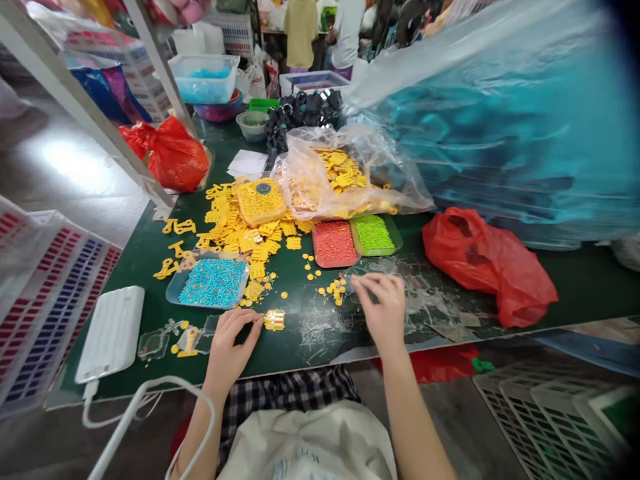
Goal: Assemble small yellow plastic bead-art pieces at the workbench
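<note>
A crowded handicraft workshop is bustling here.
Trays of colored beads (213, 283) are covering the green counter (590, 283), plastic crates (545, 427) are sitting at lower right, and co-workers (301, 33) are standing at upper center.

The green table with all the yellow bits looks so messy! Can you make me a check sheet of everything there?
Surface: dark green table, with pale scuffed patches.
Job's things: heap of yellow plastic pieces; trays of blue beads, red beads, green beads and yellow beads.
Clutter: clear bag of yellow pieces; two red plastic bags; black pieces.
Hands: left hand at a small yellow-and-red stack; right hand near loose yellow beads.
Cables: white cable from a white flat device.
Surroundings: white crate, teal plastic sheet, standing people.
</note>
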`<state>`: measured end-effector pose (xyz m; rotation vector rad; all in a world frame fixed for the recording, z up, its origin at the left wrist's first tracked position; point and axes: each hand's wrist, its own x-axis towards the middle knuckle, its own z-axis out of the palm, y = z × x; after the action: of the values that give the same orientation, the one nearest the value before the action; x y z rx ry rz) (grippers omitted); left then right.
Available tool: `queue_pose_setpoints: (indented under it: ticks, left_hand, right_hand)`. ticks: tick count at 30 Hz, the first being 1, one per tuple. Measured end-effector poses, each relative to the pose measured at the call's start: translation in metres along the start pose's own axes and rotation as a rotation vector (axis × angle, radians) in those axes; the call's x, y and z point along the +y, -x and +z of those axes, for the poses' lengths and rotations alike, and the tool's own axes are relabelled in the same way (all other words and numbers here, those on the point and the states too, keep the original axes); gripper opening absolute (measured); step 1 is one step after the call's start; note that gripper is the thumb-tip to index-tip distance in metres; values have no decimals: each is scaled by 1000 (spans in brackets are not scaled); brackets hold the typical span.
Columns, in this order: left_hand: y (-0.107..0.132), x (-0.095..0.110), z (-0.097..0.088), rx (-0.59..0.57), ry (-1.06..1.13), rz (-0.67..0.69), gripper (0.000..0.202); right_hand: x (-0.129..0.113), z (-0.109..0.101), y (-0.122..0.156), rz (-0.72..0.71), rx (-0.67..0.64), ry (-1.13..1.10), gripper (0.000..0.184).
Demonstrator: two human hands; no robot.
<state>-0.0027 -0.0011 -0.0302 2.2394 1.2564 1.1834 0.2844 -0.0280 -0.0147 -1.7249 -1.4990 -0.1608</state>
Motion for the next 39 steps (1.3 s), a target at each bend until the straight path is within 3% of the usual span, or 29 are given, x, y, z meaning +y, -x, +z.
queue_pose_setpoints:
  ticks: [2,4,7,9,14,17,23,27,30,34,36,39]
  left_hand:
    - [-1,-1,1,-5,-19,30,9]
    - [-1,-2,1,-8,-33,57,9]
    - [0,-5,1,-3,-44,58,10]
    - [1,-6,0,-2,-43,35,11]
    - [0,-7,2,-33,-18,9,12]
    - [-1,-6,2,-48,-5,16,10]
    - [1,-4,2,-43,3,-14,12]
    - [3,-2,2,-27,27,-39,10]
    - [3,0,1,-17,64,-62,10]
    - [2,8,-1,-31,183,-111,12]
    - [-2,15,-3,-114,276,-149,17]
    - [-10,22,-7,-357,428,-204,27]
  right_hand:
    - [29,-2,-34,39,32,95,31]
    - [51,-2,-65,75,-37,166,36]
    - [61,-5,-87,77,-135,239,39]
    - [54,-12,-78,36,-201,239,35]
    - [43,-24,-21,-119,-492,164,17]
    - [52,-20,-1,-152,-496,217,31]
    - [59,-17,-2,-64,-493,151,21]
    - [47,-23,0,39,-470,39,26]
    - [33,-26,8,88,-341,-4,35]
    - [0,-23,21,109,-211,-165,30]
    - [-22,-16,26,67,-214,-306,23]
    - [-52,-4,33,-56,-287,-518,15]
